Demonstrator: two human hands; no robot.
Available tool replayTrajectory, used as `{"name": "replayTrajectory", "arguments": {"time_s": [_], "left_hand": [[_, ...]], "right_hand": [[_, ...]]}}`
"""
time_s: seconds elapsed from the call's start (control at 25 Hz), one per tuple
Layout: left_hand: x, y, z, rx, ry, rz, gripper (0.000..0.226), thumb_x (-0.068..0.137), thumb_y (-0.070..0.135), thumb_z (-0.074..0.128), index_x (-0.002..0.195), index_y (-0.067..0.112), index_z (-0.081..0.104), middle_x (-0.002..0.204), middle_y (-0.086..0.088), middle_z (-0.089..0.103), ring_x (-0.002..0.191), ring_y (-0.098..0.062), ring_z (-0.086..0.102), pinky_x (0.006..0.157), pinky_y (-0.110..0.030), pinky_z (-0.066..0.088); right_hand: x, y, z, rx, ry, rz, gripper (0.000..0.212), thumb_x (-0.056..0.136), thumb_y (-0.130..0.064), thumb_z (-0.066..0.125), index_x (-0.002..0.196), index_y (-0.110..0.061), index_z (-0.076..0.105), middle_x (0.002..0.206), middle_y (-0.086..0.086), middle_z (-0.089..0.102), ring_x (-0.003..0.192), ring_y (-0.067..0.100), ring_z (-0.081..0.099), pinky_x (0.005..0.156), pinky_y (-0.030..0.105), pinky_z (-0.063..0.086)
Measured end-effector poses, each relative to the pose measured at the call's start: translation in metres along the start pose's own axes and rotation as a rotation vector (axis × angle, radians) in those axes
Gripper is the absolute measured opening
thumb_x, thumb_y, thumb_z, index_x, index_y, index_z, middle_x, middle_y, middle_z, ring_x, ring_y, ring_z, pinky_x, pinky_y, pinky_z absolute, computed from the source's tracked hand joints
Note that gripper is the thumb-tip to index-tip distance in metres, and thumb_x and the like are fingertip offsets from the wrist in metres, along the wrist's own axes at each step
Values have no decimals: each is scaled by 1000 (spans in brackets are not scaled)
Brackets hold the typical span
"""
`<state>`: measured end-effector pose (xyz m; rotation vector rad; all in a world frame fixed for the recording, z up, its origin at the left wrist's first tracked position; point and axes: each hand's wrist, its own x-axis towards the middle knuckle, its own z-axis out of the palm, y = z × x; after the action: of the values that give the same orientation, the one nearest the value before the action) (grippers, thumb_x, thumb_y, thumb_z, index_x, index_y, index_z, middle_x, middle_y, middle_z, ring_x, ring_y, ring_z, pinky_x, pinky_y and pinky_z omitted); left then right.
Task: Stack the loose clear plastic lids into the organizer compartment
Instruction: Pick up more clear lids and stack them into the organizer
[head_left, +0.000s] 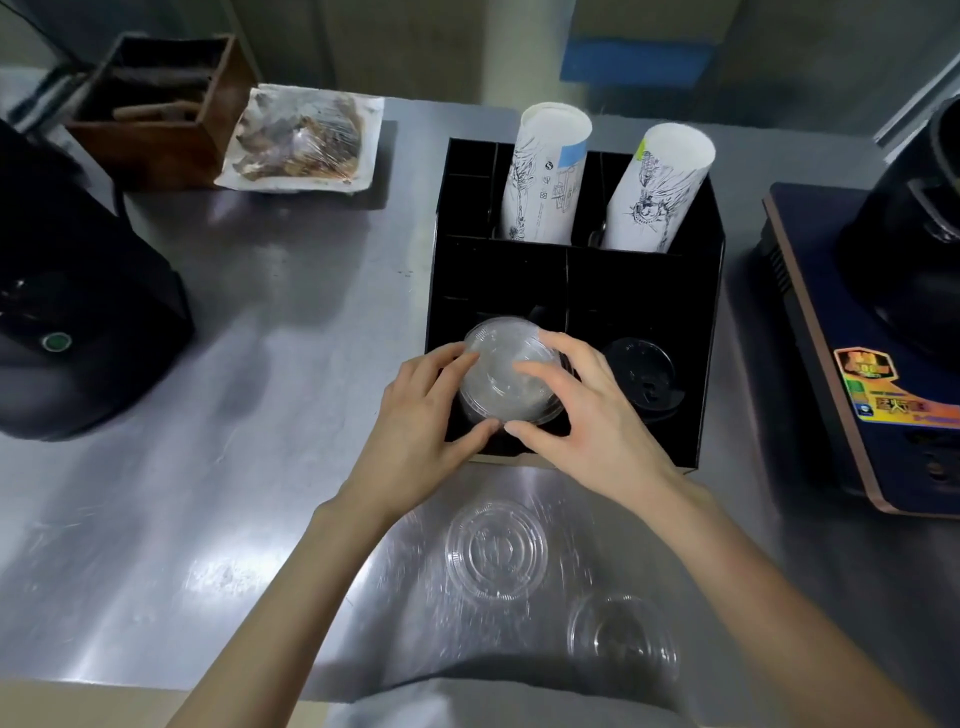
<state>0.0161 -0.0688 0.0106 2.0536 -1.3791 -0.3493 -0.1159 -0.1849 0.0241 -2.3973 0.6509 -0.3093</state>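
Gleaming clear round ridged lids (506, 376)

**Open steel to the left, crowding at the organizer**

The counter (270, 322) lies bare in a wide band between the black machine (78, 312) at the left edge and the black organizer (701, 322). The near-left compartment is filled by a clear lid stack (506, 371) with both hands around it; black lids (644, 376) occupy the near-right one. Two paper cup stacks (545, 176) lean over the rear compartments. A dark appliance (857, 364) stands just right of the organizer. Two loose clear lids (496, 553) lie between the forearms.
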Motion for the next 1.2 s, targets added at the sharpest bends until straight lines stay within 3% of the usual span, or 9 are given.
{"name": "replayTrajectory", "arguments": {"time_s": [0.28,0.52,0.96,1.2], "left_hand": [[13,-9,8,82,-1,-27,57,76,25,69,124,6,44,130,-18,49,117,-36,44,95,-40,29],[16,-10,15,137,-12,-48,53,75,23,69,121,6,47,130,-18,49,116,-36,44,96,-45,30],[12,-8,10,149,-61,-43,55,77,24,67,124,9,44,138,-20,37,120,-36,40,99,-46,28],[1,-2,5,137,-26,-8,47,79,23,64,121,11,48,133,-17,45,117,-35,43,96,-42,30]], "right_hand": [[19,12,5,20,-41,8,48,77,-27,68,120,-17,50,142,5,33,135,15,17,100,14,17],[23,18,12,-50,-39,-9,46,77,-23,68,119,-12,51,137,9,41,136,21,22,108,30,13],[16,17,13,-65,-39,-4,51,81,-28,64,126,-15,44,145,7,30,139,18,10,107,23,3],[4,10,9,-32,7,-20,46,81,-19,63,123,-12,47,140,13,36,136,24,21,109,33,16]]}}
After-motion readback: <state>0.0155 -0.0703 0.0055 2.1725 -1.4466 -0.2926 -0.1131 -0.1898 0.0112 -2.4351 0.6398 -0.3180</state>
